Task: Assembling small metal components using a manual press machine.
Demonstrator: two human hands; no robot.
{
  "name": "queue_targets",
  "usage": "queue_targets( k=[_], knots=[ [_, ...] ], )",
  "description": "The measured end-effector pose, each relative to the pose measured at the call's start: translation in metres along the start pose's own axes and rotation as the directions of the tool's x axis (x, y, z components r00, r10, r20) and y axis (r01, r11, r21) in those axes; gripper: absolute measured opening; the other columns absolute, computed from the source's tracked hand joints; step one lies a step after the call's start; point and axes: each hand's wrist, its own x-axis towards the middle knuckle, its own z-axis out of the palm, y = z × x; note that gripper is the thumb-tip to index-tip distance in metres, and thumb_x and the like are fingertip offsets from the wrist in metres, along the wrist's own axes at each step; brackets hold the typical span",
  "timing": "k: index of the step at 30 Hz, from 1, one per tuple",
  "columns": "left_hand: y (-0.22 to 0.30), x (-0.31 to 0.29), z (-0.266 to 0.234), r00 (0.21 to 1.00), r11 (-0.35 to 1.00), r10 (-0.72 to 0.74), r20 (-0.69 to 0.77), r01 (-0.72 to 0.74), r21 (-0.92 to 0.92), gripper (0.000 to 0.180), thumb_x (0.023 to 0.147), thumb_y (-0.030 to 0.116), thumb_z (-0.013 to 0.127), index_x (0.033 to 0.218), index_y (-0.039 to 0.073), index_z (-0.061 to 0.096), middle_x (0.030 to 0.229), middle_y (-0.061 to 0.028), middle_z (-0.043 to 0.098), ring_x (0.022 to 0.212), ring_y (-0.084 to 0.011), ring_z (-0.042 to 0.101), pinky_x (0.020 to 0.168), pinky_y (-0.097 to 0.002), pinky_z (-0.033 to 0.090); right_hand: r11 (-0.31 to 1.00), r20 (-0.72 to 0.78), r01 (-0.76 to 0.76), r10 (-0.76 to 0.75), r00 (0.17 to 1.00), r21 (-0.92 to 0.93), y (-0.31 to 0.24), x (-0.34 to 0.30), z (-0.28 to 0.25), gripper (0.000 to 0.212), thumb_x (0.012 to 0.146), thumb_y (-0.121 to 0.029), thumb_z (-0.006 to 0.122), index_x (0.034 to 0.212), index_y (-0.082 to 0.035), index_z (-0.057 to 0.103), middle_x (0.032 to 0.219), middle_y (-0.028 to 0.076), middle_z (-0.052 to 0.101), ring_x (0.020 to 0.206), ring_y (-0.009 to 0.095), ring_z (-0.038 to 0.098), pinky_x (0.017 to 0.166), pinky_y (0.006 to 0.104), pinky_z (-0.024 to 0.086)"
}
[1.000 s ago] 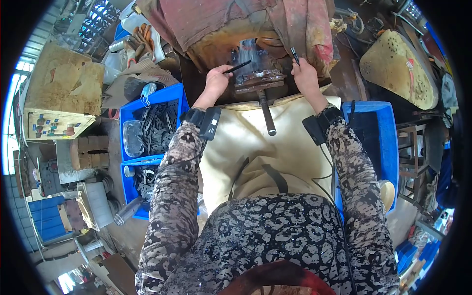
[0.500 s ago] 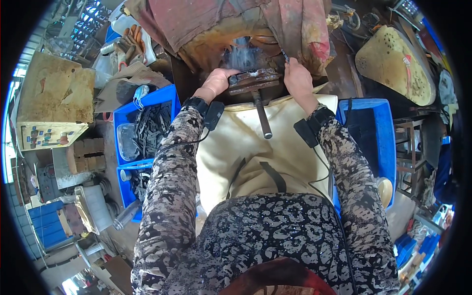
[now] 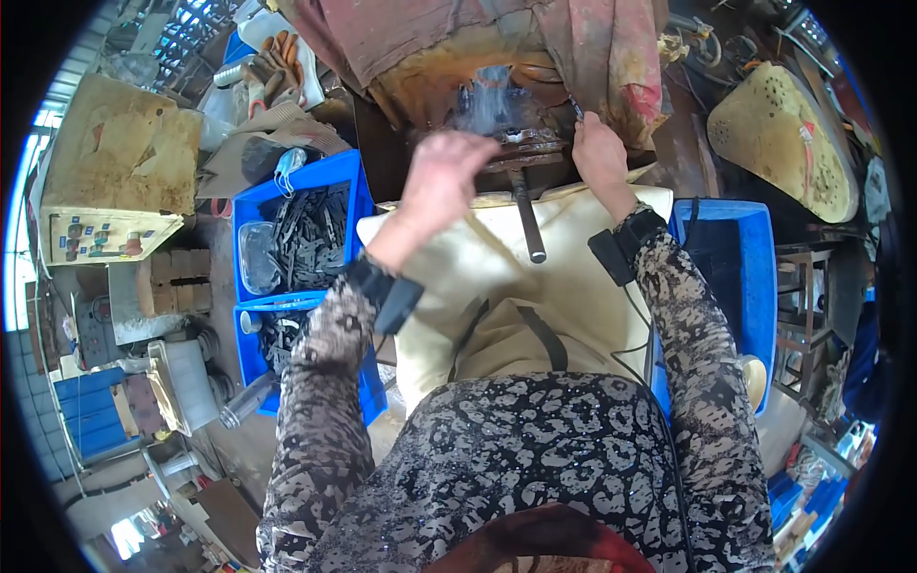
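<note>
My left hand [image 3: 439, 186] is raised in front of the machine opening, smeared by motion; whether its fingers hold anything is hidden. My right hand [image 3: 602, 155] is closed on a thin dark rod [image 3: 577, 109] beside the hanging cloth. Between my hands sits a wet, rusty metal fixture [image 3: 531, 151], with a dark bar handle [image 3: 527, 218] pointing toward me. Behind it, water [image 3: 490, 94] sprays inside the stained opening. A cream apron [image 3: 458, 277] covers my lap.
At my left, a blue crate [image 3: 355, 205] holds dark flat strips [image 3: 310, 229] and a clear plastic tub [image 3: 259, 256]. Another blue bin [image 3: 759, 286] stands at my right. A reddish cloth [image 3: 430, 38] drapes over the machine. Work gloves [image 3: 277, 67] lie at the far left.
My left hand has drawn back from the fixture, toward me. My right hand stays by the cloth with the rod. The whole view has shifted slightly.
</note>
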Motion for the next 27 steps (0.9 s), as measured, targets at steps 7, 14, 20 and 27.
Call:
queue_targets(
  k=[7, 14, 20, 27],
  knots=[
    [0.074, -0.024, 0.011, 0.955, 0.943, 0.197, 0.221, -0.123, -0.309, 0.043, 0.066, 0.012, 0.071, 0.108, 0.014, 0.063, 0.109, -0.0011, 0.061, 0.115, -0.0189, 0.053, 0.111, -0.0487, 0.028, 0.999, -0.067, 0.044, -0.042, 0.997, 0.017, 0.002, -0.003, 0.006, 0.021, 0.095, -0.023, 0.046, 0.094, -0.003, 0.051, 0.085, 0.024, 0.063, 0.084, 0.043, 0.061, 0.074, 0.0534, 0.047],
    [0.049, 0.015, -0.001, 0.998, 0.975, 0.04, -0.041, -0.048, -0.216, 0.036, 0.07, 0.01, 0.072, 0.105, 0.013, 0.064, 0.098, -0.0028, 0.067, 0.098, -0.0201, 0.063, 0.101, -0.0457, 0.04, 0.998, -0.074, 0.037, -0.033, 0.997, 0.051, 0.009, -0.001, 0.011, 0.022, 0.094, -0.024, 0.047, 0.094, -0.003, 0.051, 0.085, 0.023, 0.064, 0.084, 0.043, 0.061, 0.073, 0.0529, 0.047],
    [-0.005, 0.107, -0.009, 0.891, 0.881, -0.365, -0.269, 0.237, -0.409, 0.031, 0.079, 0.013, 0.07, 0.109, 0.013, 0.063, 0.09, -0.0099, 0.068, 0.081, -0.0264, 0.066, 0.073, -0.0339, 0.053, 0.999, 0.001, -0.036, 0.036, 0.999, 0.04, -0.002, -0.002, -0.003, 0.019, 0.094, -0.021, 0.046, 0.095, -0.003, 0.054, 0.092, 0.021, 0.065, 0.086, 0.042, 0.063, 0.076, 0.0499, 0.05],
    [-0.073, 0.161, -0.002, 0.854, 0.864, -0.465, -0.234, 0.38, -0.33, 0.03, 0.084, 0.019, 0.069, 0.112, 0.015, 0.062, 0.086, -0.0088, 0.067, 0.079, -0.0209, 0.064, 0.073, -0.0329, 0.05, 0.995, -0.059, 0.007, -0.001, 0.998, 0.102, 0.003, -0.002, 0.003, 0.02, 0.094, -0.022, 0.046, 0.093, -0.003, 0.052, 0.088, 0.022, 0.064, 0.085, 0.041, 0.062, 0.074, 0.0515, 0.048]
  ],
)
